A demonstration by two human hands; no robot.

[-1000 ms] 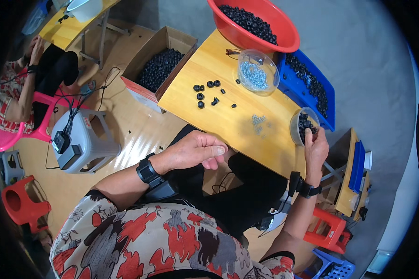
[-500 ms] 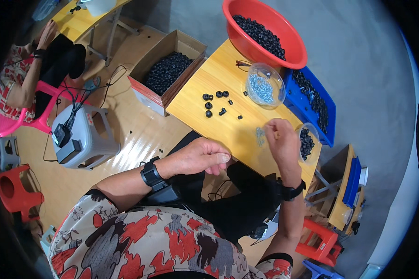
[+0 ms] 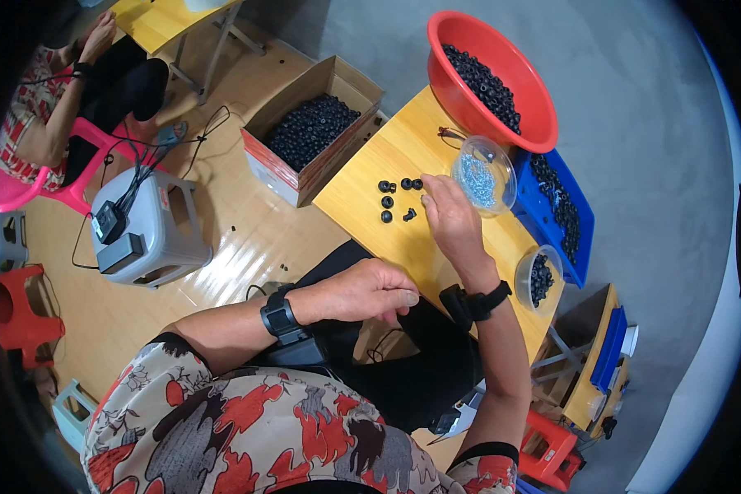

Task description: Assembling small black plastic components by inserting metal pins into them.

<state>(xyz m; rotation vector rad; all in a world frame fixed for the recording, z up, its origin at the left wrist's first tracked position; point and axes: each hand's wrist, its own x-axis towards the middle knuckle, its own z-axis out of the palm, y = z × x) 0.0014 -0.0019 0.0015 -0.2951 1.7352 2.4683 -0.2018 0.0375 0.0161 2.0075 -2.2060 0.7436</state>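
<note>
My left hand [image 3: 369, 290] hovers over my lap by the table's near edge. Its thumb presses on the curled fingers; whatever is between them is hidden. My right hand [image 3: 453, 218] reaches across the table, thumb and forefinger apart. The forefinger's tip is right beside a small black round part [image 3: 417, 184], perhaps touching it. Several similar parts lie loosely to its left, among them a black ring-like piece [image 3: 386, 216] and a stepped black plug [image 3: 409, 215]. A clear round tub [image 3: 512, 185] of small silvery pieces [image 3: 477, 181] stands just beyond this hand.
On the yellow table [image 3: 362, 177] are a red basin [image 3: 543, 107] of black parts, a blue tray [image 3: 580, 259] and a smaller clear tub [image 3: 522, 284]. Eyeglasses [image 3: 450, 136] lie by the basin. A cardboard box [image 3: 276, 177] stands left, near a grey stool [image 3: 160, 239]. Another person [image 3: 37, 136] sits far left.
My right hand has moved left and away from me, from above the small silvery pieces on the table to the loose black parts. My left hand stays closed near the table edge. The view has shifted slightly.
</note>
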